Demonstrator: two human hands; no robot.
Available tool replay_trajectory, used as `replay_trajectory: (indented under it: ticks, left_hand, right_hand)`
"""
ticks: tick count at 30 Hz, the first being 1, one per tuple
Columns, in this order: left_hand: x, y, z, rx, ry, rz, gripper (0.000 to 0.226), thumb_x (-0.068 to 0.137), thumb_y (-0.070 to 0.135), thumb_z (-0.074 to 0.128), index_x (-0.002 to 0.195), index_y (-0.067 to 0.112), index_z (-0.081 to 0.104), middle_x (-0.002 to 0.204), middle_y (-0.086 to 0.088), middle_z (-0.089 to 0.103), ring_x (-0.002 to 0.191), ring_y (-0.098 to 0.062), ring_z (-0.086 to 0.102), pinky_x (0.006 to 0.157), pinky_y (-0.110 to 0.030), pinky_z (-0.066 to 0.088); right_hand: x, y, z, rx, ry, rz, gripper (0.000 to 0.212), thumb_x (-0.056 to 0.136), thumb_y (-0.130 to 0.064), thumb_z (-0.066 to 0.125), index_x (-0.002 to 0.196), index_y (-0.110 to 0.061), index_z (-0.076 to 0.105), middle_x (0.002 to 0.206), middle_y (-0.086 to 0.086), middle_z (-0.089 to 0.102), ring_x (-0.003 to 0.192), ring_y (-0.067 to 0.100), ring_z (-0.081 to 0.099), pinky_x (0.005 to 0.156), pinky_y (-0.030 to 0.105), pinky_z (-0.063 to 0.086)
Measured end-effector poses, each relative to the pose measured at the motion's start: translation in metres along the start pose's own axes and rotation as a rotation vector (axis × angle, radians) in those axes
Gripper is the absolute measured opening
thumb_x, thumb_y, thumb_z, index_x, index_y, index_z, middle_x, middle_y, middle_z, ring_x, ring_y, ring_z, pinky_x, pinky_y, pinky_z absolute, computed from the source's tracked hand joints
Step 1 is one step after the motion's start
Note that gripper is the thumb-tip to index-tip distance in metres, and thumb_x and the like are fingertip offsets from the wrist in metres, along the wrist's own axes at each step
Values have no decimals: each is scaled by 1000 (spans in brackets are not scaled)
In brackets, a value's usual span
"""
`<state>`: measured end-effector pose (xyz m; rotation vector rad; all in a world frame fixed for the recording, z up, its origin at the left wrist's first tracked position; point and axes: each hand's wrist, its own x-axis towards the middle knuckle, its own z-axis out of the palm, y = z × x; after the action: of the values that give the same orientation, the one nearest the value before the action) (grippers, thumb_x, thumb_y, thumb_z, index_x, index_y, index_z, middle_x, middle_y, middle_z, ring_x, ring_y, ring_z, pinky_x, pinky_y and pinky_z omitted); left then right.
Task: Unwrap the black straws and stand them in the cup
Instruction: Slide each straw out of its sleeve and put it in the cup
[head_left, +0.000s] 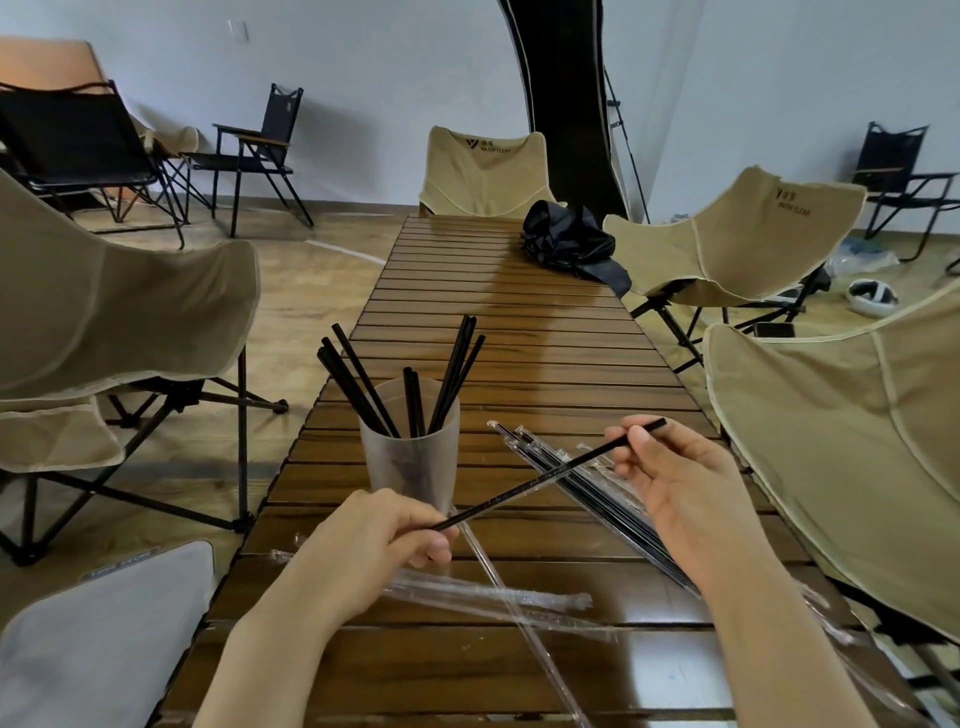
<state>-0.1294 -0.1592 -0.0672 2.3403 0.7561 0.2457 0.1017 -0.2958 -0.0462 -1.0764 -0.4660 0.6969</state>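
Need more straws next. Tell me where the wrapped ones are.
Head view: the wrapped straws lie on the table, right of the cup, under the right hand.

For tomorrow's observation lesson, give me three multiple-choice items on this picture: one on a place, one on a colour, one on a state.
1. Where does the pile of wrapped straws lie?
A. right of the cup
B. inside the cup
C. on a chair

2. What colour is the bag at the table's far end?
A. red
B. black
C. white

3. The straw between the left hand and right hand is
A. lying flat on the table
B. standing in the cup
C. pinched at both ends

Answers: 1 A, the pile is right of the cup; 2 B, it looks black; 3 C, each hand pinches one end.
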Motion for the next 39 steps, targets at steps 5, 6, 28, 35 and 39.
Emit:
replay_trajectory:
  ticks: [5,6,28,35,39]
  left_hand:
    - [-3,-5,-3,35,14,-22,16,92,31,57,101,37,69,75,23,70,77,14,63,73,-9,50]
    - [-2,-5,-3,36,22,-24,17,92,32,57,103,37,69,76,23,70,78,13,63,76,-11,51]
    - [7,11,11,215,16,-8,7,84,46,63,85,44,70,81,26,68,78,10,60,75,-14,52]
    - [11,18,16,307,-51,-27,16,87,34,66,99,44,70,92,23,70,83,8,61,80,-14,52]
    - [10,17,18,343,-84,-80,15,88,32,65,98,41,72,98,19,70,89,1,63,81,-17,52]
  right_hand:
    - [0,-12,-6,101,106,-76,18,87,-6,58,76,-10,73,80,9,72,65,12,63,64,20,56]
    - [-1,-13,-5,83,68,-56,15,84,-10,60,77,-10,74,82,10,72,66,12,64,66,21,56]
    - [-3,-6,7,-284,-82,-216,20,93,5,47,98,-6,63,83,11,70,69,17,61,71,32,52]
    - [-7,-21,14,-356,8,-435,13,100,-19,44,96,-15,56,75,9,71,50,18,57,49,26,50]
    - [-7,-26,16,-339,27,-500,15,102,-24,40,96,-20,53,71,5,67,49,17,54,48,24,48]
